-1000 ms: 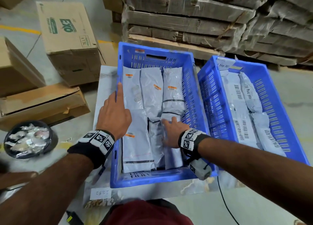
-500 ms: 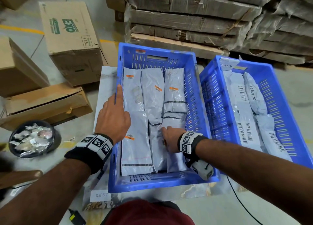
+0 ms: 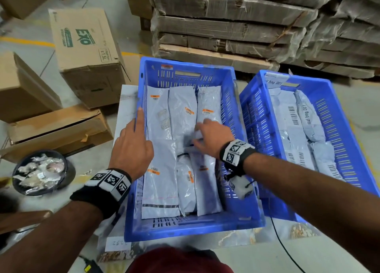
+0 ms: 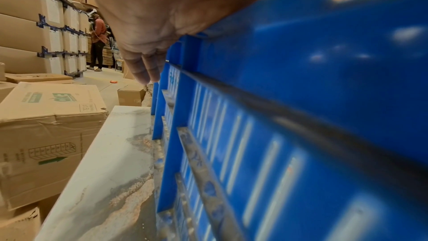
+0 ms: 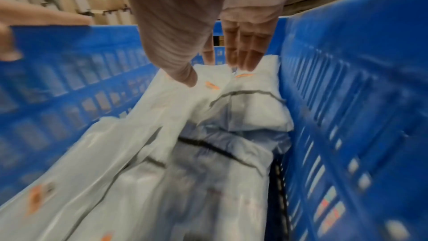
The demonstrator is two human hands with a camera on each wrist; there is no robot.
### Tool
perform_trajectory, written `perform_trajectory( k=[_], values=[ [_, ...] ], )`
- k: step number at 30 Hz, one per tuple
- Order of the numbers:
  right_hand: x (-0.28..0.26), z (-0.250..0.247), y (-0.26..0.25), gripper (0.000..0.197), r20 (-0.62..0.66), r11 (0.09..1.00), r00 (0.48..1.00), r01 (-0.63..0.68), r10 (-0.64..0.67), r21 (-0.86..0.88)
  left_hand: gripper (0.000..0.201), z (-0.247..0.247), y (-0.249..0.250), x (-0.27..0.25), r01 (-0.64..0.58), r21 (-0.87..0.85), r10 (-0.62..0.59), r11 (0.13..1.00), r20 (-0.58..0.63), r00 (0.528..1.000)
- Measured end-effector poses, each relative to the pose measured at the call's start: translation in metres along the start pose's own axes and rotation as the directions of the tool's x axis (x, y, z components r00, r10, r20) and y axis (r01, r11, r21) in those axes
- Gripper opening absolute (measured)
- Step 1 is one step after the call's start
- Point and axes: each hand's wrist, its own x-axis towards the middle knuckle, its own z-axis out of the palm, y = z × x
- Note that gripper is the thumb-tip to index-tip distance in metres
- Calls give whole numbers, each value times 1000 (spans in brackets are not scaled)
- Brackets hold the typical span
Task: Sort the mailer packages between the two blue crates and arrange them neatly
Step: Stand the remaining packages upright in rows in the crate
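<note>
Grey concrete floor (image 3: 349, 112) with a yellow line (image 3: 26, 41) — cardboard boxes (image 3: 86, 52) and wrapped flattened cartons (image 3: 236, 23) stacked around.

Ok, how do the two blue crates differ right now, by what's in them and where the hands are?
The left crate holds grey mailers with small orange stickers, lying in two rows; the right crate holds mailers with black barcode labels. Both hands are at the left crate: the left hand on its rim, the right hand inside, fingers extended. No hand is at the right crate. Both are blue slotted plastic.
</note>
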Motion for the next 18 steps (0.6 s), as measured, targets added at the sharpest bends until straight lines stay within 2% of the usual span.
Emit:
perform_trajectory(
  k=[2, 5, 7, 13, 16, 18],
  values=[
    [17, -6, 11, 58, -85, 993, 990, -115, 117, 21, 84, 0, -1, 0, 5, -2, -5, 1000, -4, 1000],
    [46, 2, 20, 91, 23, 943, 943, -333, 332, 29, 84, 2, -2, 1, 12, -10, -12, 1000, -6, 1000],
    [64, 13, 20, 101, 79, 902, 902, -429, 425, 52, 84, 2, -2, 1, 12, -12, -12, 1000, -4, 1000],
    [81, 24, 20, 94, 60, 884, 884, -466, 463, 44, 84, 3, -3, 2, 5, -7, -5, 1000, -5, 1000],
    [56, 2, 18, 95, -19, 903, 905, -422, 425, 76, 83, 1, -1, 0, 2, -11, -2, 1000, -1, 1000],
    [27, -10, 8, 93, -45, 931, 935, -345, 352, 116, 84, 0, -1, 0, -4, -13, 4, 1000, -3, 1000]
  ],
)
